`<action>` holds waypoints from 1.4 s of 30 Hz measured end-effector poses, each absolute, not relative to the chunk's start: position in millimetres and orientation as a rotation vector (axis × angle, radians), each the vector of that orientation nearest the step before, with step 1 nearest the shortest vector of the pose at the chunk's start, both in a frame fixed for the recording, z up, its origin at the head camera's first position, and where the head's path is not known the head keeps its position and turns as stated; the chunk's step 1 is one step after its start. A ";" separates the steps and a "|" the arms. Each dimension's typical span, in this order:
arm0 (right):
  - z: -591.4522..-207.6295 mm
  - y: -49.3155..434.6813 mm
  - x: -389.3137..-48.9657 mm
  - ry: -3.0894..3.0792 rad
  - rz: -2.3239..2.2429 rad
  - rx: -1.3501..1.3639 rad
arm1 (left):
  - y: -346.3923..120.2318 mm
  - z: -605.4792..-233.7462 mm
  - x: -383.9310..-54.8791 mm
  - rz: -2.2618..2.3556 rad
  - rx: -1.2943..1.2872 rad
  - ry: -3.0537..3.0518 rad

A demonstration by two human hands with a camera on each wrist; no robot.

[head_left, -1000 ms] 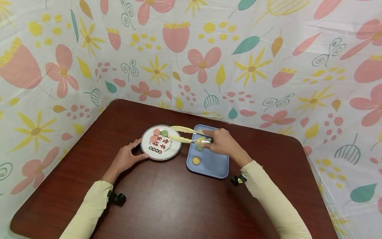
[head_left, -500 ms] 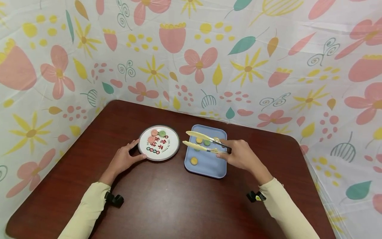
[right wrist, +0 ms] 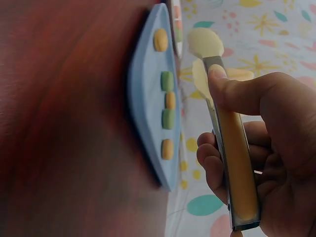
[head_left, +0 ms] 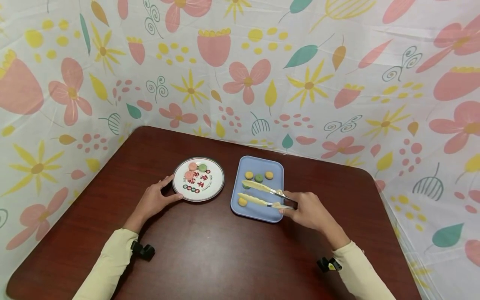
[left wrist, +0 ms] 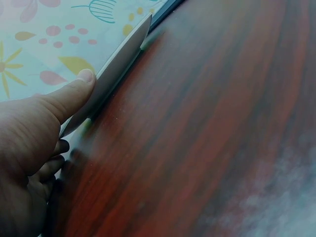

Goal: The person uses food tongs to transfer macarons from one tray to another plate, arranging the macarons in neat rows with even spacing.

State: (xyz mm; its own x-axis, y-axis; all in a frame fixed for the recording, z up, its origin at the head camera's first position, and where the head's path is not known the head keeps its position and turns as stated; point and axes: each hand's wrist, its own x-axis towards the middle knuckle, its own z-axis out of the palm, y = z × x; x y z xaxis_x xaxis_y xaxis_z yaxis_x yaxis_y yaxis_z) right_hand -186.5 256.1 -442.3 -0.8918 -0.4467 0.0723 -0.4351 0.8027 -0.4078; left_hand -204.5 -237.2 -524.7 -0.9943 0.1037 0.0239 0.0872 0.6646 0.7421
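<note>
My left hand (head_left: 153,202) holds the left rim of a round white plate (head_left: 213,179), thumb on the near edge and fingers spread toward the far one. On it lie two pink macarons (head_left: 189,175) and a green macaron (head_left: 202,168). In the left wrist view the thumb presses the rim of the plate (left wrist: 111,74). My right hand (head_left: 309,210) grips serving tongs (head_left: 277,198) with cream tips, their arms apart and nothing between them. They hover over a blue tray (head_left: 275,166) bearing yellow macarons (head_left: 268,175) and green macarons (head_left: 258,178).
Plate and tray stand side by side on a dark brown wooden table (head_left: 202,258), a narrow gap between them. A flower-printed cloth (head_left: 247,46) hangs behind the table and along its sides. Both wrists wear black cameras (head_left: 142,250).
My right hand has drawn the tongs back from beside the plate, rightward and nearer, to above the tray's front half. The left hand stays at the plate; the plate's macarons look the same.
</note>
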 end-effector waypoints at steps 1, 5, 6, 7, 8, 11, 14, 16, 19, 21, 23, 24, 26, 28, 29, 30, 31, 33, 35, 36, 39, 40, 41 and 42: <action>-443.8 257.3 -185.2 2.957 -0.654 -0.727 | -237.1 -524.6 -204.4 1.266 0.163 2.849; -449.6 261.3 -180.4 2.961 -0.632 -0.729 | -236.9 -524.2 -204.3 1.257 0.165 2.856; -451.0 262.1 -179.2 2.961 -0.624 -0.729 | -236.8 -524.3 -204.3 1.252 0.165 2.858; -452.4 262.9 -178.1 2.958 -0.621 -0.728 | -236.8 -524.2 -204.3 1.251 0.164 2.859; -453.8 263.4 -177.1 2.957 -0.617 -0.730 | -236.7 -524.2 -204.3 1.250 0.164 2.860; -457.6 264.8 -174.5 2.955 -0.602 -0.739 | -236.3 -524.1 -204.0 1.254 0.162 2.859; -461.0 265.4 -173.5 2.956 -0.585 -0.747 | -236.2 -524.0 -203.7 1.255 0.159 2.858; -462.6 266.1 -173.3 2.956 -0.576 -0.750 | -236.2 -524.1 -203.7 1.256 0.158 2.855; -464.6 267.1 -172.9 2.952 -0.570 -0.752 | -236.1 -524.1 -203.7 1.260 0.159 2.854; -465.8 267.6 -172.5 2.947 -0.571 -0.753 | -236.0 -524.0 -203.8 1.263 0.159 2.854; -467.2 268.0 -172.3 2.943 -0.575 -0.754 | -236.0 -523.9 -203.8 1.259 0.162 2.859; -467.9 268.0 -172.2 2.944 -0.578 -0.758 | -236.0 -523.9 -203.9 1.257 0.163 2.862; -469.4 268.2 -172.1 2.944 -0.584 -0.767 | -236.0 -524.1 -204.0 1.251 0.164 2.866; -470.8 268.4 -172.3 2.948 -0.585 -0.776 | -236.1 -524.3 -204.0 1.244 0.166 2.870; -471.3 268.2 -172.4 2.950 -0.587 -0.780 | -236.2 -524.5 -204.0 1.244 0.166 2.869; -471.7 268.2 -172.5 2.949 -0.590 -0.782 | -236.3 -524.7 -204.0 1.245 0.166 2.869; -472.0 268.0 -172.6 2.947 -0.593 -0.783 | -236.4 -524.8 -204.0 1.245 0.166 2.869; -472.4 267.6 -172.8 2.945 -0.596 -0.781 | -236.7 -525.1 -204.0 1.244 0.167 2.869; -472.6 267.2 -172.9 2.942 -0.604 -0.774 | -236.8 -525.1 -204.1 1.242 0.167 2.871; -472.8 266.9 -172.9 2.940 -0.606 -0.773 | -236.9 -525.1 -204.2 1.243 0.167 2.872; -473.3 266.3 -172.8 2.945 -0.608 -0.767 | -236.8 -524.7 -204.1 1.240 0.168 2.872; -473.6 266.5 -172.5 2.945 -0.609 -0.766 | -236.5 -524.4 -204.0 1.240 0.168 2.871; -473.7 266.8 -172.3 2.947 -0.609 -0.765 | -236.3 -524.2 -204.0 1.241 0.169 2.869; -473.9 266.9 -172.0 2.947 -0.608 -0.762 | -236.2 -523.9 -203.9 1.241 0.170 2.868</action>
